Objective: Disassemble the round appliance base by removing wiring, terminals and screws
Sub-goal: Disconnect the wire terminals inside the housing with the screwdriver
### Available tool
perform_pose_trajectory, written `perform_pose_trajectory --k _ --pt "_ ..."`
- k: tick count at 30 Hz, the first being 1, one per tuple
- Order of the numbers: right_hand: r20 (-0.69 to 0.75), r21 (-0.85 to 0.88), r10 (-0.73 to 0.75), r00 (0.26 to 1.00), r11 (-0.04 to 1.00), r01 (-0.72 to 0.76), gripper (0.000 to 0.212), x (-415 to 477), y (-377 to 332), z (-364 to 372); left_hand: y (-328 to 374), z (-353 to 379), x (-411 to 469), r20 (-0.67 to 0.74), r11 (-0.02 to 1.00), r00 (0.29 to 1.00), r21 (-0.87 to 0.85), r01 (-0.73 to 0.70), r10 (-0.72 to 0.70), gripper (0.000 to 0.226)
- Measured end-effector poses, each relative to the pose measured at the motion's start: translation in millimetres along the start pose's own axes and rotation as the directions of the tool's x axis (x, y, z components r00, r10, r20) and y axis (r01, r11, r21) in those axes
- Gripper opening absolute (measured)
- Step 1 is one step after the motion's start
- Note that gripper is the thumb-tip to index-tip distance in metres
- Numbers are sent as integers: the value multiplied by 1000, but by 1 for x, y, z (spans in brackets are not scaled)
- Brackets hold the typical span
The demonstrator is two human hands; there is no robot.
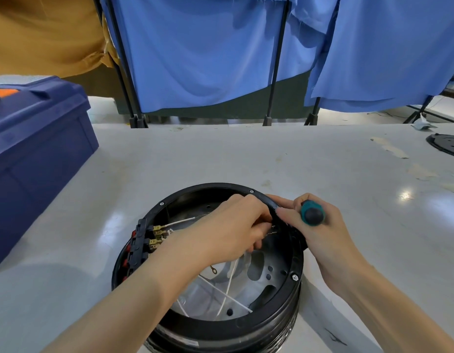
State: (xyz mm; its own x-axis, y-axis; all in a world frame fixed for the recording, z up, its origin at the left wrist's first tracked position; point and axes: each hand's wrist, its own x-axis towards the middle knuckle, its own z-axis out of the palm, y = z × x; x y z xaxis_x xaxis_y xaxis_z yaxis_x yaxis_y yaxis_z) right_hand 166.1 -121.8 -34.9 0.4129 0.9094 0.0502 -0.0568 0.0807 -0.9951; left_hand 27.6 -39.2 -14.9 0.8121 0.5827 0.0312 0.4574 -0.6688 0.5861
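Left hand (236, 225) pinches a small part (272, 231) inside base (221, 324), right hand (322, 233) grips screwdriver (313, 213) close by — tip slip could stab fingers (256, 238), nick wires (231, 284).

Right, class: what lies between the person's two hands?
The head view shows the round base's black rim passing between the left hand and the right hand, which grips a screwdriver.

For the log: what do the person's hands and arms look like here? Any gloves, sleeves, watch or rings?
Both are bare. The left hand and the right hand wear no gloves, and no ring shows on the visible fingers. The left forearm and the right forearm are uncovered down to the frame edge: no sleeve, watch or bracelet in view.
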Motion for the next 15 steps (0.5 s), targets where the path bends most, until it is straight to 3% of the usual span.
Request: perform_pose_trajectory --k 3,8,15 --pt "-6 -20 -14 1000 1000 14 28 0 1 3 0 3 0 3 984 1000 175 -10 9 24" --pt "-32 -23 -47 998 999 46 28 -1 4 7 0 9 -3 -1 880 998 473 -48 56 5" --pt "-50 1 -125 991 992 125 27 -3 6 5 2 7 -2 8 874 989 467 -135 148 20"
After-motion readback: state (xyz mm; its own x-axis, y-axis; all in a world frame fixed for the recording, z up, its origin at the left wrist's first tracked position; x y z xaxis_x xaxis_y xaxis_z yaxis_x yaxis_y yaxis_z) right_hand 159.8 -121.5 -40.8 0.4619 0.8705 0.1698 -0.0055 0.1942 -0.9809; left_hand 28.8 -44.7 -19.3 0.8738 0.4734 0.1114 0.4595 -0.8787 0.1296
